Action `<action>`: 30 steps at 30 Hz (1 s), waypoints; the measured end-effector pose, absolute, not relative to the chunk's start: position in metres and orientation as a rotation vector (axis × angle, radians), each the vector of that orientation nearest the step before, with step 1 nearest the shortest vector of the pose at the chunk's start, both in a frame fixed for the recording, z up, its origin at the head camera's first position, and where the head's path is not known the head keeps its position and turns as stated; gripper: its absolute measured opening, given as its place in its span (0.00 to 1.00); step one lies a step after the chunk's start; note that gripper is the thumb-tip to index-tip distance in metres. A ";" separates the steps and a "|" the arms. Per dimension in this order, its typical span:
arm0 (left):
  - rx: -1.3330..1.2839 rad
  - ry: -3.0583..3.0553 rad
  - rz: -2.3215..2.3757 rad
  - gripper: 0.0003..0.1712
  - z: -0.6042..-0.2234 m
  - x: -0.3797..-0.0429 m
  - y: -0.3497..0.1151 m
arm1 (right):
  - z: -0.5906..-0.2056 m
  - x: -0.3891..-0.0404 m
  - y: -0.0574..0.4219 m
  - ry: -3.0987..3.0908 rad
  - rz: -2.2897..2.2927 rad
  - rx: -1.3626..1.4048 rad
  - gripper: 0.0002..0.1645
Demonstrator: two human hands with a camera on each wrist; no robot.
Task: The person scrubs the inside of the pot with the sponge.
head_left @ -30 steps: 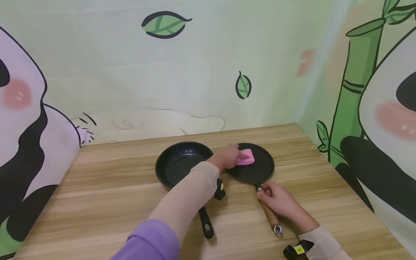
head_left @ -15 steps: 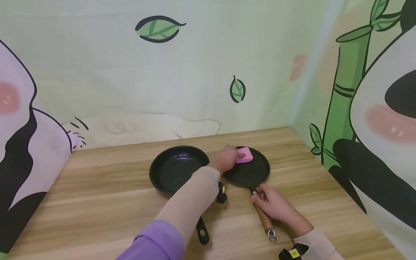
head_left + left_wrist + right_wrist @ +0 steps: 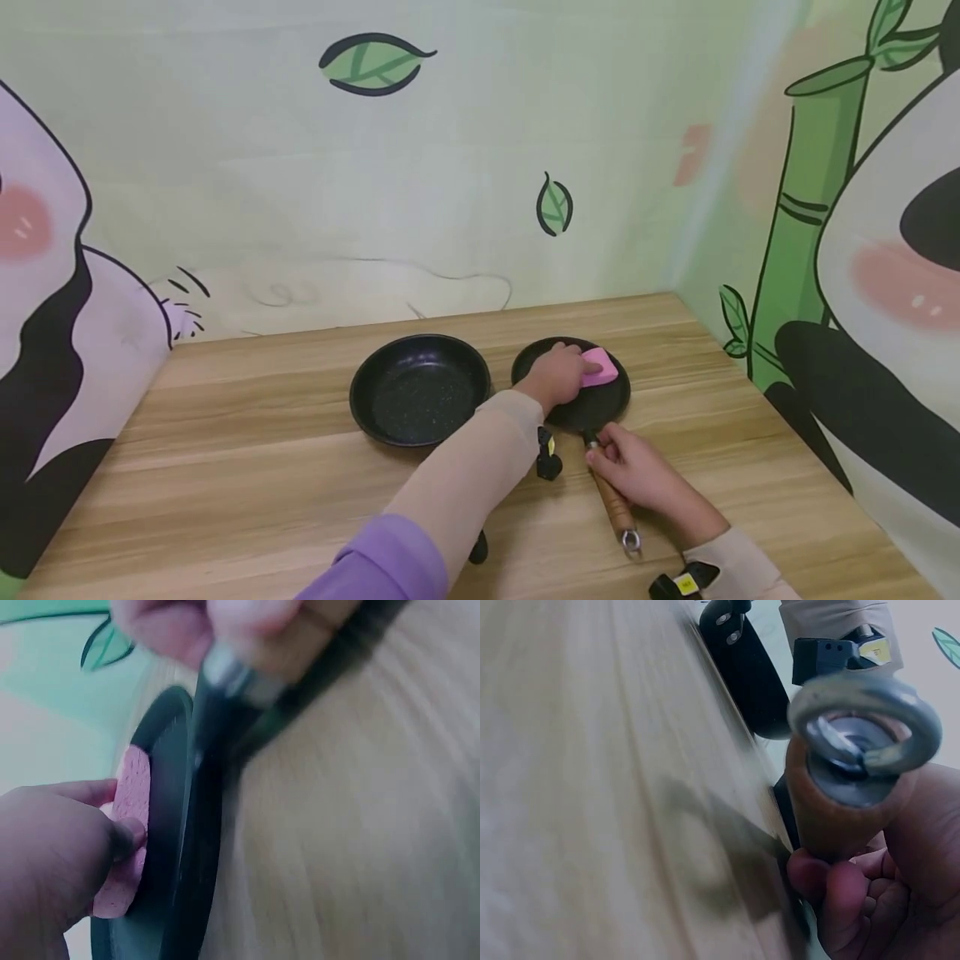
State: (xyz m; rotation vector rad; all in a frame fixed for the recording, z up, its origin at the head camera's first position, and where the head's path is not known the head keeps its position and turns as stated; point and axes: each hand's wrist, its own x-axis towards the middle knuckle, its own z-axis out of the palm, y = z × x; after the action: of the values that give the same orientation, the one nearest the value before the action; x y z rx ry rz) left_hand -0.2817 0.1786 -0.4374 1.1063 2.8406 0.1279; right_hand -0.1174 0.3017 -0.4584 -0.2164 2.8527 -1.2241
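Observation:
My left hand (image 3: 558, 375) grips a pink sponge (image 3: 600, 368) against the flat black griddle pan (image 3: 600, 408). In the left wrist view the thumb and fingers pinch the sponge (image 3: 129, 825) at its sides, its lower face close to the pan's surface. My right hand (image 3: 630, 467) holds the pan's wooden handle (image 3: 613, 504) near its metal collar. The right wrist view shows the handle's end with a metal ring (image 3: 866, 724), fingers curled underneath. Part of the pan lies hidden behind the left hand.
A deeper black frying pan (image 3: 416, 392) sits on the wooden table (image 3: 247, 450) to the left, its handle mostly covered by the left forearm. Walls painted with pandas, leaves and bamboo (image 3: 795, 217) stand behind and at the right.
My left hand has slid the sponge to the right across the griddle pan. The right hand keeps its hold on the handle. The head view has shifted slightly.

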 end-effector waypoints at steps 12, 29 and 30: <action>1.346 2.726 -0.053 0.23 -0.427 -0.257 0.175 | -0.459 -0.113 0.296 2.817 -1.331 -0.025 0.12; 1.388 2.640 -0.152 0.23 -0.422 -0.245 0.146 | -0.457 -0.111 0.293 2.877 -1.294 -0.002 0.13; 1.379 2.643 -0.146 0.23 -0.423 -0.245 0.145 | -0.458 -0.111 0.292 2.878 -1.293 -0.005 0.13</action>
State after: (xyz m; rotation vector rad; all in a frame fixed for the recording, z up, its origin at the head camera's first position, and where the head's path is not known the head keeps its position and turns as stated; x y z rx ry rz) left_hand -0.2448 0.1445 -0.4230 1.3785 2.6433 -0.1465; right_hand -0.1108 0.2923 -0.4577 -0.0049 2.8784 -1.2926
